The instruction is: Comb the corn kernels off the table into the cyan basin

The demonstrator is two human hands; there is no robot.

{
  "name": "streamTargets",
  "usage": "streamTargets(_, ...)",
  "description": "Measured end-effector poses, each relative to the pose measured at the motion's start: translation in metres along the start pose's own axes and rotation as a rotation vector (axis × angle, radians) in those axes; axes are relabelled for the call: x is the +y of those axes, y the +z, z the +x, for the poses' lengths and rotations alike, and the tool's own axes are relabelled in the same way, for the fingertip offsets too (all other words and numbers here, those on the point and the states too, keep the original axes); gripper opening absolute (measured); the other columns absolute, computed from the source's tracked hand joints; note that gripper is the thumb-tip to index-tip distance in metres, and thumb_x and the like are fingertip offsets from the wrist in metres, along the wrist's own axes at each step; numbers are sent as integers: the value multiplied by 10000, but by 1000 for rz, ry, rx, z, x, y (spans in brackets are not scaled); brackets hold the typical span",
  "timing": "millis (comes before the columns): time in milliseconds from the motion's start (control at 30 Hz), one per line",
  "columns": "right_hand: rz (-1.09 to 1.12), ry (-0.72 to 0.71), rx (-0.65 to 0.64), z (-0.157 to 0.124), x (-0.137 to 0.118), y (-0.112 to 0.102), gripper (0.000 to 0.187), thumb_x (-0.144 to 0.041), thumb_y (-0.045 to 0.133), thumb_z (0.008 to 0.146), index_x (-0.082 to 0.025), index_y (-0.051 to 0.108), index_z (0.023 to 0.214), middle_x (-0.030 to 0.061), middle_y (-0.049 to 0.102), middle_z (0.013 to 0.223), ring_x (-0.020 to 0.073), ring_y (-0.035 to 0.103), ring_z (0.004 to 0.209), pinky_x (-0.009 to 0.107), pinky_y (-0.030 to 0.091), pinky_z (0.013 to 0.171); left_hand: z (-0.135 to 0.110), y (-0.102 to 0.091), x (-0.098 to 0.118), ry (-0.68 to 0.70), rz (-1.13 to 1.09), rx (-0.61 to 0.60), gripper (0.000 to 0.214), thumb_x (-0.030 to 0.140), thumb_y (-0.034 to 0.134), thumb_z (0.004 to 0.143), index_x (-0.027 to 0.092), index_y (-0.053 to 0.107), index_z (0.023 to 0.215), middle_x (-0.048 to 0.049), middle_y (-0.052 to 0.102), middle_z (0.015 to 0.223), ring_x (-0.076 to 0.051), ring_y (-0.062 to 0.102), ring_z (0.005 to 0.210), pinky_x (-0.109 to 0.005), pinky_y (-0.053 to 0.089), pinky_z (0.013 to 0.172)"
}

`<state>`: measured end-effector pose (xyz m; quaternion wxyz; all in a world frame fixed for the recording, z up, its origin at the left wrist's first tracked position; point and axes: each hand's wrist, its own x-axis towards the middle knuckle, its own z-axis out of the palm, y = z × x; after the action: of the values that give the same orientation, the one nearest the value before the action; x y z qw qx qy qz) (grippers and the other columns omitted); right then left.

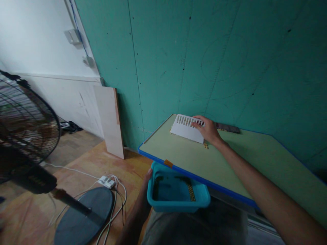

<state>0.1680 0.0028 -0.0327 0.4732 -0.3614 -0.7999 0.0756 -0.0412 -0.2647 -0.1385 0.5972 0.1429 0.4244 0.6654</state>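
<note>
My right hand (208, 129) reaches across the green table (184, 154) and grips the right end of a white slotted rack (187, 127), which stands tilted on the tabletop near the wall. A few small brass pieces (205, 145) lie on the table just below that hand. My left hand (147, 177) holds the left rim of a teal plastic bin (178, 200) below the table's front edge, over my lap. Inside the bin a row of small brass pieces (189, 192) runs along the bottom.
A dark flat object (227, 128) lies by the green wall behind the rack. A standing fan (25, 136) with a round base (81, 217) is at the left. A power strip and cables (108, 182) lie on the wooden floor. A pale board (109, 119) leans against the wall.
</note>
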Motion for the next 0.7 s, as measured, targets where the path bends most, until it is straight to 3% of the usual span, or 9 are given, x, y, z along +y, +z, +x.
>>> streamTargets(233, -99, 14, 174, 3, 7, 0, 301, -423, 649, 891, -194, 728, 1070, 105, 763, 1008, 266, 692, 866, 362, 498, 754, 3, -2, -1, -5, 20, 4, 496, 546, 650, 876, 195, 713, 1220, -45, 823, 1068, -278, 704, 1155, -381, 434, 1127)
streamTargets(433, -175, -58, 77, -7, 0, 4, 223, -389, 633, 917, -208, 721, 1014, 93, 764, 1006, 249, 702, 883, 343, 497, 770, 4, -3, -2, -15, 8, -41, 554, 548, 623, 895, 183, 666, 1310, -64, 807, 1135, -280, 703, 1158, -374, 442, 1114)
streamTargets(700, -161, -126, 11, -11, -15, -2, 209, -379, 614, 945, -220, 714, 1037, 84, 765, 1041, 247, 718, 911, 356, 515, 775, 6, -7, -3, -40, 20, -68, 557, 564, 628, 883, 158, 698, 1257, -68, 822, 1075, -291, 715, 1140, -382, 430, 1129)
